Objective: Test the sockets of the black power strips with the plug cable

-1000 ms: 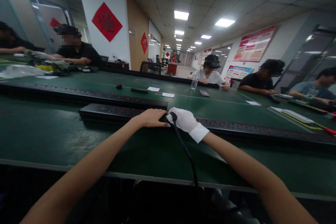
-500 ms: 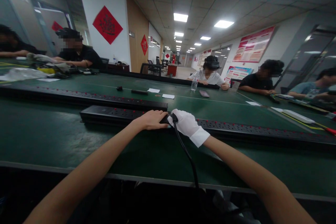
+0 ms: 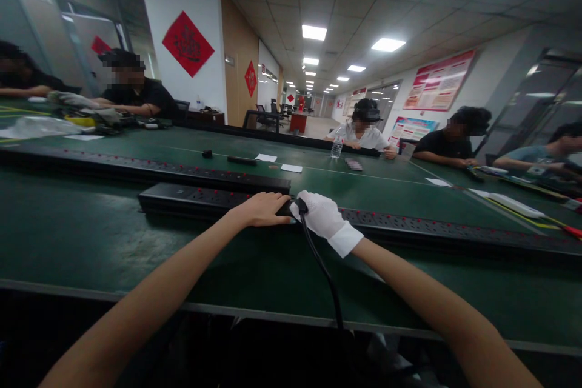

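Observation:
A long black power strip (image 3: 418,224) with several sockets and red marks lies across the green table. My bare left hand (image 3: 266,209) grips it from above, fingers over the top and thumb along the near side. Right beside it, my right hand (image 3: 321,213), in a white glove, is closed around a black plug (image 3: 302,205) at the strip. Whether the pins are in a socket is hidden. From the plug a black cable (image 3: 326,273) hangs down over the table's front edge.
Behind lies a second long power strip (image 3: 150,168). Farther back are a black bar (image 3: 242,160), white paper slips (image 3: 291,168) and a water bottle (image 3: 336,147). A white strip (image 3: 516,205) lies at right. Several people sit around the table (image 3: 91,242).
Both hands keep nearly the same place and hold on the strip and plug. The view has shifted very slightly.

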`<state>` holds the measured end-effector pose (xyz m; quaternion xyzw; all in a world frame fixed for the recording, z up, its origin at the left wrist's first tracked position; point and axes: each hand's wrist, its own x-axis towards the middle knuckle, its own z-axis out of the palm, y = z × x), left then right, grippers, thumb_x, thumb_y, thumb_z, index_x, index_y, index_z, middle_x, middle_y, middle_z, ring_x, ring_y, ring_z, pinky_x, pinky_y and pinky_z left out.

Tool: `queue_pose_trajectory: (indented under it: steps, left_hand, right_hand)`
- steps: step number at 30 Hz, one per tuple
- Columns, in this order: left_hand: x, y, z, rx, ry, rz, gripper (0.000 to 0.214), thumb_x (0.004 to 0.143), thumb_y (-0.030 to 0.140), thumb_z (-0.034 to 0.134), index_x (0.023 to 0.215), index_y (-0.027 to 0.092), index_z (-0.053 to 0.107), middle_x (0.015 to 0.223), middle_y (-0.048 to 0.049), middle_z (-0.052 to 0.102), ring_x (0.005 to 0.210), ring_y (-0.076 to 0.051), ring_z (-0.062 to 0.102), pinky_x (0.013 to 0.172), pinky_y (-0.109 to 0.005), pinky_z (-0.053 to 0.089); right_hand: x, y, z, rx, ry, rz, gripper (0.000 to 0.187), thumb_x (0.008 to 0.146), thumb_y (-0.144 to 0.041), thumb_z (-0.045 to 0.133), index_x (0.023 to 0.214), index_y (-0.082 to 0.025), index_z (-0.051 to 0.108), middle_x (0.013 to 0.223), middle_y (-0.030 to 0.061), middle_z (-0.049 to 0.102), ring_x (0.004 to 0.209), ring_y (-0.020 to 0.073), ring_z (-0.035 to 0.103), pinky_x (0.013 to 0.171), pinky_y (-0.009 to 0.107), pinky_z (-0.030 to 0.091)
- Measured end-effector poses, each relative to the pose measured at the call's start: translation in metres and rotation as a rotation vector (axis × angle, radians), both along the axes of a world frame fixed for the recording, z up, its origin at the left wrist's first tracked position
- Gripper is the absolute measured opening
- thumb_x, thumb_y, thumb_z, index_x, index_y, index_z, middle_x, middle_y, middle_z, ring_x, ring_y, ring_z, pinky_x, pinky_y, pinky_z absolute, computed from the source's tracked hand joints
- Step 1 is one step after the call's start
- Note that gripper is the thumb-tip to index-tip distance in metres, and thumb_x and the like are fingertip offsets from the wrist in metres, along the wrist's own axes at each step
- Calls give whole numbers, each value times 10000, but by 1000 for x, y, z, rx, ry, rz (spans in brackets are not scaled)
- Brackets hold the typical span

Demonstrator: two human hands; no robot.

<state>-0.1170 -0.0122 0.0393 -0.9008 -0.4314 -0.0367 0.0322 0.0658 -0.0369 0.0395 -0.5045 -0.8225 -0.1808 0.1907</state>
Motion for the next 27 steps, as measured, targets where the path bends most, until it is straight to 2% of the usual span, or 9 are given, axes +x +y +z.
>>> queue_pose_trajectory:
  steps: [8,15,27]
  left_hand:
    - [-1,2,-2,13,-4,-10,806,757,725,234,1315,151,332,1220,-149,502,1040,-287,502,843,-376,358]
    - [-1,1,-1,5,-12,-10,797,755,729,231,1305,164,347,1191,-138,522,1031,-280,508,843,-369,356]
    - [0,1,-1,-2,-4,6,776,758,711,274,1303,164,345,1220,-142,507,1052,-283,502,863,-371,348]
  right_hand:
    - [2,0,0,6,-6,23,341,873,-450,323,914,-205,558,840,56,637,748,175,584,637,251,383]
    - [0,-1,0,-14,-3,-10,329,869,-447,342,919,-206,560,852,60,643,758,174,589,637,249,390]
    - [1,-1,1,-22,-10,-5,341,872,-452,334,920,-202,561,865,62,642,761,169,589,643,245,388]
